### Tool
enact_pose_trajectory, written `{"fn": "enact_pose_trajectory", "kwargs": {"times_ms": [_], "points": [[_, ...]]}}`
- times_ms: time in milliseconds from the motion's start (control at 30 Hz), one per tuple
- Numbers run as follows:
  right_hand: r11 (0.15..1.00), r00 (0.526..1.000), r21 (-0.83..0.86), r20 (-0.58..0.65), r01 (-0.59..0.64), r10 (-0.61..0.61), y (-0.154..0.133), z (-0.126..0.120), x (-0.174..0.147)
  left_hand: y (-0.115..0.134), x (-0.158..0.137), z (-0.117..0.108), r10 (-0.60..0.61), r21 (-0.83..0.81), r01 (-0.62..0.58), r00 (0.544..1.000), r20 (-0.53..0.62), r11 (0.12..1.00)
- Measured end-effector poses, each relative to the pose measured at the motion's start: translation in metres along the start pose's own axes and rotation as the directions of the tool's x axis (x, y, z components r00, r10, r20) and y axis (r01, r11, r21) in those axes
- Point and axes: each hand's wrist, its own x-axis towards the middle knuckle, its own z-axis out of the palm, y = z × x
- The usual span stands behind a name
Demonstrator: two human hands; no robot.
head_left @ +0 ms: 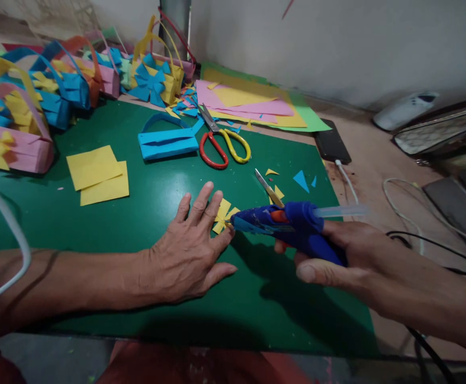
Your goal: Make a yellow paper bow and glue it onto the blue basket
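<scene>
My right hand [337, 256] is wrapped round the handle of a blue hot glue gun [273, 220], with a clear glue stick [340, 211] sticking out of its back. The gun's nozzle points left, at the middle of a small yellow paper flower [224, 209] on the green board. My left hand [195, 242] lies palm down with fingers spread, its fingertips on or beside the flower and partly covering it. Whether glue is coming out cannot be seen. A small blade with a yellowish handle [268, 188] lies just beyond the gun.
Behind my hands are a blue paper basket [168, 144], red-and-yellow-handled scissors [219, 136] and yellow paper squares [97, 173]. Finished-looking paper baskets [73, 88] crowd the back left. Coloured sheets [249, 101], a phone [332, 141] and cables [404, 205] lie at the right.
</scene>
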Motion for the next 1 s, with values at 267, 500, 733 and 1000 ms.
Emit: {"fn": "enact_pose_trajectory", "kwargs": {"times_ms": [267,500,733,1000], "points": [[0.997,1.000,0.074,0.019,0.021,-0.022,-0.0039,0.0011,0.0051,0.0005,0.0008,-0.0009,-0.009,-0.016,0.010,1.000,0.019,1.000],[0.999,0.999,0.022,-0.012,0.050,-0.049,-0.0051,-0.0005,0.0029,0.0002,0.0000,-0.0005,-0.005,-0.013,0.005,1.000,0.017,1.000],[0.998,0.998,-0.009,0.006,0.061,-0.061,-0.0073,0.0009,0.0063,-0.0009,0.0004,-0.0004,-0.002,-0.022,0.003,1.000,0.022,1.000],[0.996,0.996,-0.023,0.015,0.091,-0.091,-0.0049,0.0001,0.0047,-0.0010,-0.0008,-0.0006,-0.003,-0.023,0.003,1.000,0.021,1.000]]}}
